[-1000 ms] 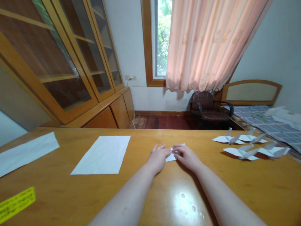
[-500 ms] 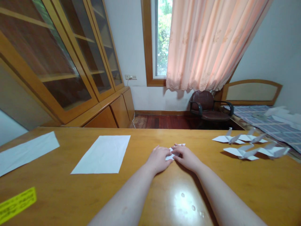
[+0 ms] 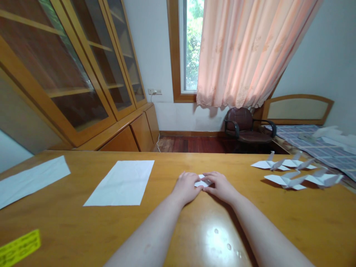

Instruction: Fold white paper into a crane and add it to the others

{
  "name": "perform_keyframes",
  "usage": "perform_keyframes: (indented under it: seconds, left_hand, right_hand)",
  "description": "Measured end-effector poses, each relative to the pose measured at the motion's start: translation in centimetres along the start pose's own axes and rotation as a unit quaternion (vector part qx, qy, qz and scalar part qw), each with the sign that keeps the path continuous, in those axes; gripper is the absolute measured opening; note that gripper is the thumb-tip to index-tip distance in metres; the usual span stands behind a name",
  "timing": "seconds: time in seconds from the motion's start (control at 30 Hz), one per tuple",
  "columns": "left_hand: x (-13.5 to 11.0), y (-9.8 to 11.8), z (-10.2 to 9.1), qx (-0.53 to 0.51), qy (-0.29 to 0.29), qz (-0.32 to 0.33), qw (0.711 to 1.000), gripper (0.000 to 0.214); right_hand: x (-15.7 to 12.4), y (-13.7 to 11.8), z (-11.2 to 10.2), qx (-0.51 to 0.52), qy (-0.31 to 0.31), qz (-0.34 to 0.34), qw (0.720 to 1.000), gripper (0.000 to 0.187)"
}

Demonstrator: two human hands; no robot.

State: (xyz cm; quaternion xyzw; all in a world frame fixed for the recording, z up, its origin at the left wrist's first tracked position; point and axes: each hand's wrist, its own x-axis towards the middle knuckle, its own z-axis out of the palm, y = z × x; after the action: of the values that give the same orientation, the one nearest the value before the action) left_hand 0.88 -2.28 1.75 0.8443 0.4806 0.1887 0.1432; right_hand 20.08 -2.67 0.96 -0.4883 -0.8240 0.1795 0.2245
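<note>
A small folded piece of white paper [image 3: 203, 182] lies on the wooden table [image 3: 178, 230], between both my hands. My left hand [image 3: 186, 187] presses its left side with curled fingers. My right hand [image 3: 221, 186] pinches its right side, fingers drawn together over it. Most of the paper is hidden under my fingers.
A flat white sheet [image 3: 122, 182] lies to the left, another sheet [image 3: 30, 180] at the far left edge. A yellow label [image 3: 19, 247] sits at the near left. Several folded paper cranes [image 3: 289, 171] stand at the right. Beyond the table are a chair [image 3: 246, 128] and a glass-fronted cabinet [image 3: 69, 70].
My hands have drawn closer together over the paper, folding it smaller; the far corner that showed beyond my right fingers is now covered.
</note>
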Motion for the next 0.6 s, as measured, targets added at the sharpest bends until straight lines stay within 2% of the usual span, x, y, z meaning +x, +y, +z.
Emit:
perform_keyframes:
  seconds: [0.2,0.6]
  left_hand:
    - [-0.10,0.25,-0.32,-0.005,-0.011,0.014,1.000,0.038]
    - [0.10,0.11,-0.09,-0.004,-0.011,0.004,1.000,0.041]
  right_hand:
    - [0.15,0.54,0.25,0.006,0.012,0.000,1.000,0.035]
    - [0.26,0.68,0.34,0.009,0.016,-0.001,1.000,0.034]
